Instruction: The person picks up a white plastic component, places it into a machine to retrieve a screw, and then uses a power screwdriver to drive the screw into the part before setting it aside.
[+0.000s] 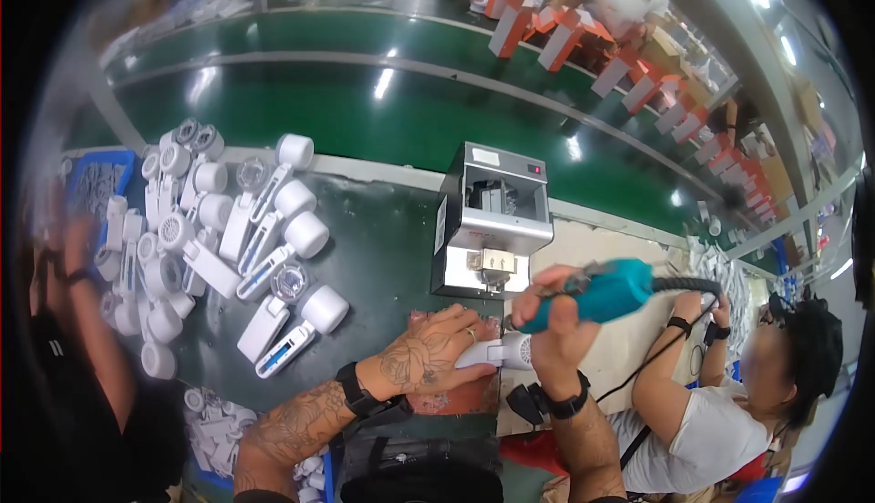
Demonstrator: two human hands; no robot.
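left hand (436,353): laid low, palm down, fingers half curled and slightly parted; i see it gripping the white handheld unit (476,355) by its handle, thumb along the near side. the unit lies over the reddish pad (447,401) at the near middle of the bench, its round grilled head pointing right, just beneath the other hand.

right hand (561,330): raised, fingers closed around the teal powered driver (602,293). the tool lies nearly level, its black cable (684,284) leaving to the right. from my station the tip is blurred among the fingers; i cannot tell whether it touches anything.

edges and room: the silver-and-black box (497,230) stands just beyond both hands and bounds reach on the far side. to the left, a band of dark tabletop (374,289) runs between the box and the loose cluster of white units (301,330). right of the box i note a pale board (592,243), with the driver above its near part. a co-worker in a white shirt (702,439) sits close on the right, limiting elbow space. the green conveyor (319,107) passes behind the bench edge.
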